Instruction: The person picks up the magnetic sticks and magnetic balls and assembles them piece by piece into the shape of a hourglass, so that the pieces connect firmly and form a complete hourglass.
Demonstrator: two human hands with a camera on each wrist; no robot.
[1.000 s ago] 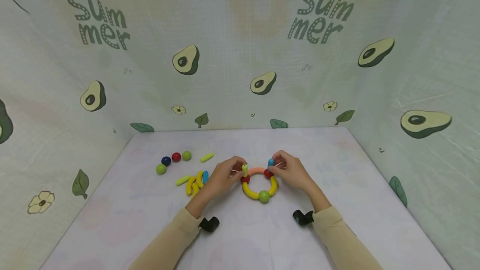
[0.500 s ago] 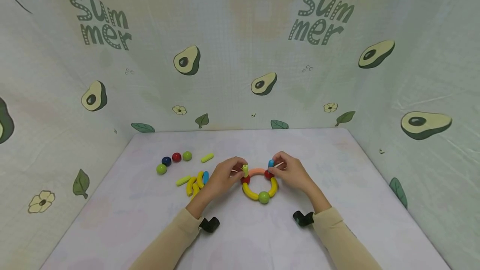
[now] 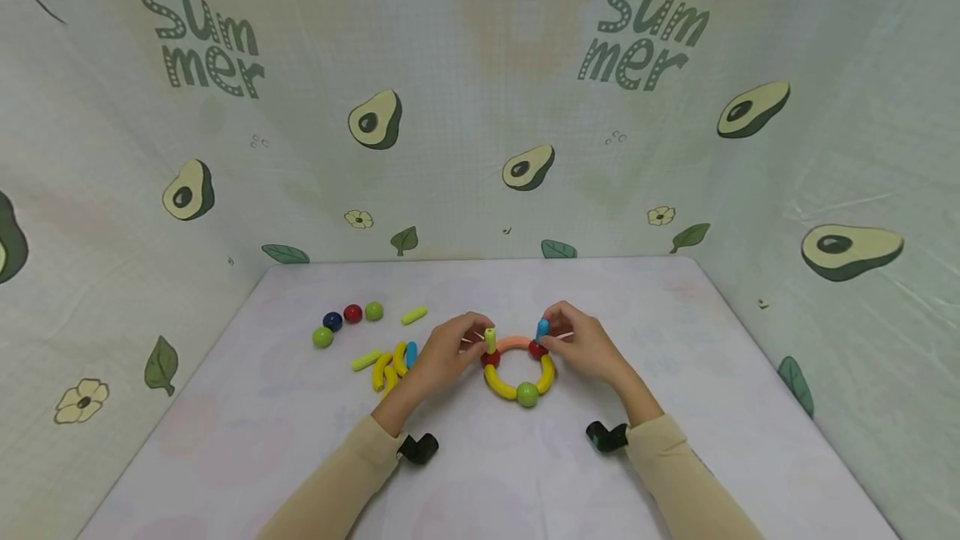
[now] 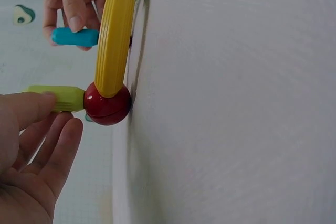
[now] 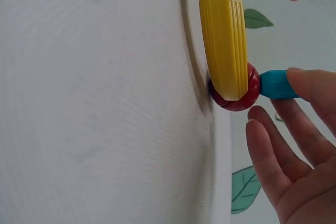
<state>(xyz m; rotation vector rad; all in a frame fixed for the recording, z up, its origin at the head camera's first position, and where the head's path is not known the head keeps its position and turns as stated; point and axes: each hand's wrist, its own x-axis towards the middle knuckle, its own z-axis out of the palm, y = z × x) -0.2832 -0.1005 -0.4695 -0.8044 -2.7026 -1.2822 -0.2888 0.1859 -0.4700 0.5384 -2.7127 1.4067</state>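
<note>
A ring of toy pieces lies on the table: an orange curved rod [image 3: 514, 342] at the back, two yellow curved rods [image 3: 501, 385] in front, a green ball [image 3: 527, 394] nearest me and a red ball at each side. On the left red ball [image 4: 107, 104] stands a lime-green rod [image 4: 65, 98], its upper part pinched by my left hand [image 3: 452, 348]. My right hand [image 3: 585, 344] pinches a blue rod [image 5: 277, 84] that rises from the right red ball [image 5: 244, 95]. Both rods are upright and touch their balls.
Left of the ring lie loose pieces: several yellow curved rods [image 3: 382, 372], a blue rod [image 3: 411, 354] and lime-green rods [image 3: 414, 315]. Further left are green, red and dark blue balls [image 3: 332, 322]. A patterned cloth [image 3: 450, 107] hangs behind the table.
Hardly anything differs. The fingers of my right hand have shifted slightly on the blue rod; my left hand keeps its hold on the lime-green rod.
</note>
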